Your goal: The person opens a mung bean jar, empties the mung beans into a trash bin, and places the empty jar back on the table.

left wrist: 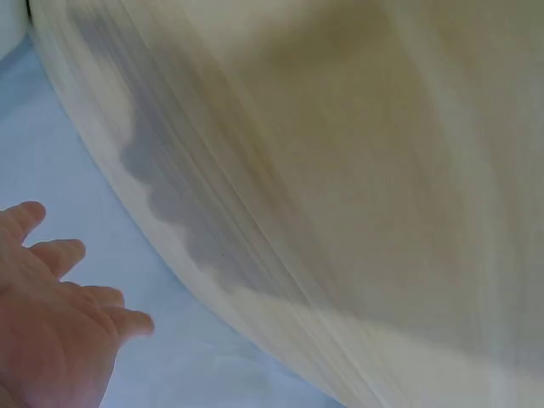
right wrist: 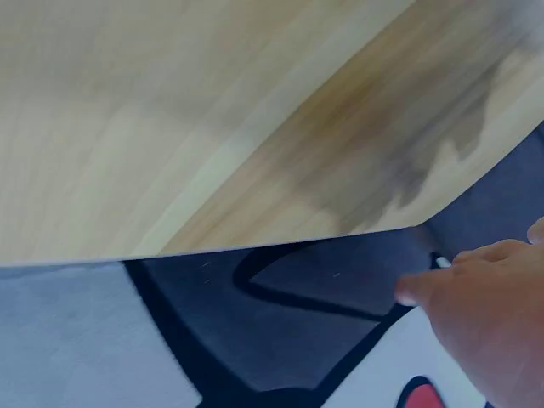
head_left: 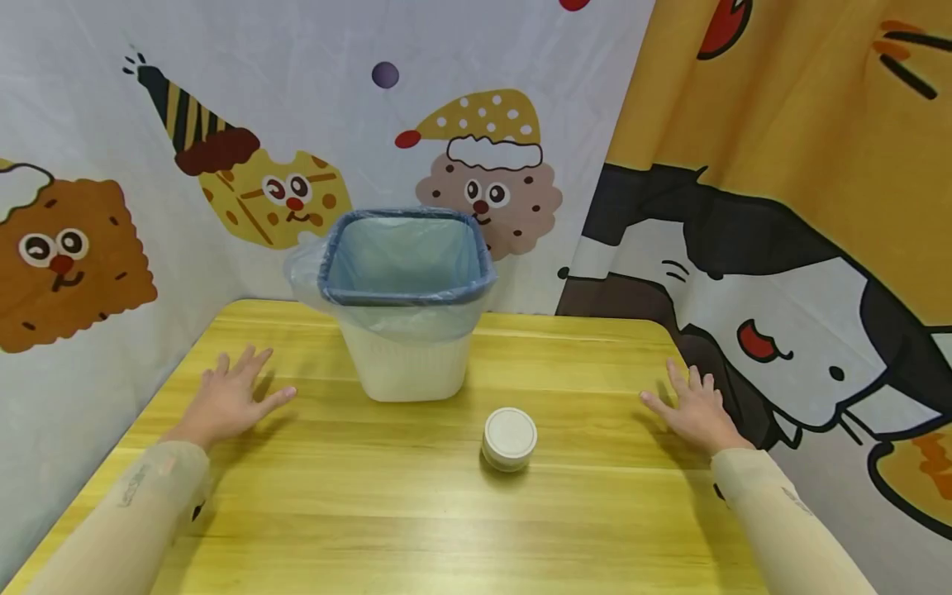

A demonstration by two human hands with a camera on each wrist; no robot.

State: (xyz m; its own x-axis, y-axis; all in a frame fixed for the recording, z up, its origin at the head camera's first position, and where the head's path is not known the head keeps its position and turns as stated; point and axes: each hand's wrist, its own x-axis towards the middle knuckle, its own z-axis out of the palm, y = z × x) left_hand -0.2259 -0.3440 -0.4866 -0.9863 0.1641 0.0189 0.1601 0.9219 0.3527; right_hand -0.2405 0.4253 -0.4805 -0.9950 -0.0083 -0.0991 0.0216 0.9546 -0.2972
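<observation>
My left hand [head_left: 229,398] is spread with the fingers apart over the left side of the wooden table [head_left: 357,512], holding nothing. Over the table's right edge, my right hand [head_left: 693,409] has its fingers extended and is likewise bare. Between them, toward the back, stands a white bin [head_left: 412,364] lined with a thin translucent bag [head_left: 312,273] folded over its blue rim [head_left: 405,296]. A small round white lidded jar [head_left: 509,438] sits upright in front of the bin, to its right. In the wrist views, the left hand [left wrist: 59,331] and right hand [right wrist: 493,310] show beside the table edge.
Behind the table hangs a white cloth [head_left: 297,49] printed with cartoon biscuits and cheese. An orange curtain [head_left: 803,107] with a large black-and-white cartoon animal borders the right edge. The table has rounded back corners.
</observation>
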